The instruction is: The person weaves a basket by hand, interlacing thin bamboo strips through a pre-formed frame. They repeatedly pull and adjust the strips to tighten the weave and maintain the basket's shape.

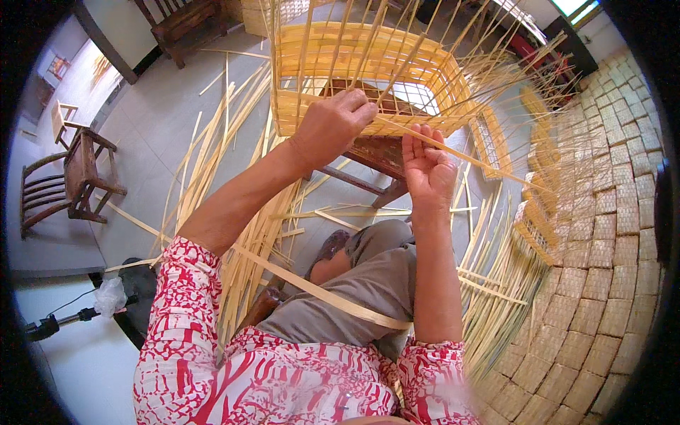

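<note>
Stacks of woven mats [602, 269] filled the whole right side, tiled like shingles from near to far. The grey floor [156, 127] spread across the left, littered with loose bamboo strips [212, 163], and a dark wooden chair [71, 177] stood at the far left. At the centre, a half-woven basket [368, 71] sat on a wooden stool [375, 152], its walls done low down and its bare upright slats fanning out high above the rim.

And there the weaving was, right at the near wall! The left hand [333, 124] was closed over the basket's near edge, fingers curled on the rim, steadying it. The right hand [427, 166] was raised just beside it, fingers pressed together upward, pinching a thin strip [460, 152] that ran off to the right. Another long flat strip [319, 290] lay across the lap, near the camera.

It looked like a fresh row being threaded around the wall. The next pass seemed to call for slipping that strip alternately behind and before the uprights, then pressing it down snug.
</note>
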A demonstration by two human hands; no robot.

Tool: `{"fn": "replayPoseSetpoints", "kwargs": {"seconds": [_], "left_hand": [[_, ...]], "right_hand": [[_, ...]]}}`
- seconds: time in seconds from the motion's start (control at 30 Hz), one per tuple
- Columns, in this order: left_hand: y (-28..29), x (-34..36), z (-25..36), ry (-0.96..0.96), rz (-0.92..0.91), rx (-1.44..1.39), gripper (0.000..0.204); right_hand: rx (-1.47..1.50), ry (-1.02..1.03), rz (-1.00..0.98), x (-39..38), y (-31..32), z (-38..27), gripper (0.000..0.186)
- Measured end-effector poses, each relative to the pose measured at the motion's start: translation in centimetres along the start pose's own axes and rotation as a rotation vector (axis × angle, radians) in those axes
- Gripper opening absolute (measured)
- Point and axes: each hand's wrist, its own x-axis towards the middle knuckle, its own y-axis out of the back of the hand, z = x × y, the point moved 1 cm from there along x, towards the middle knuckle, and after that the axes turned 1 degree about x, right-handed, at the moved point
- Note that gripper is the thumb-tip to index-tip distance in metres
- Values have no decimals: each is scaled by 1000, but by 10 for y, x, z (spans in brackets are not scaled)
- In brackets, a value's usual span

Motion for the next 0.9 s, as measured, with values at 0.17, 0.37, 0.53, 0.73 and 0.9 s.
{"fn": "replayPoseSetpoints", "kwargs": {"seconds": [0.17, 0.37, 0.53, 0.73, 0.9], "left_hand": [[-2, 9, -3, -42, 103, -317, 12], [5, 9, -10, 22, 47, -523, 11], [7, 12, -12, 30, 23, -539, 11], [3, 15, -9, 69, 28, -510, 6], [0, 24, -5, 97, 71, -526, 7]], "right_hand": [[244, -284, -246, 23, 25, -7, 13], [-374, -83, -500, -14, -40, -13, 34], [-768, 100, -697, -30, -57, -8, 58], [-885, 390, -678, -25, -52, 0, 21], [-926, 532, -502, -24, -47, 5, 19]]}}
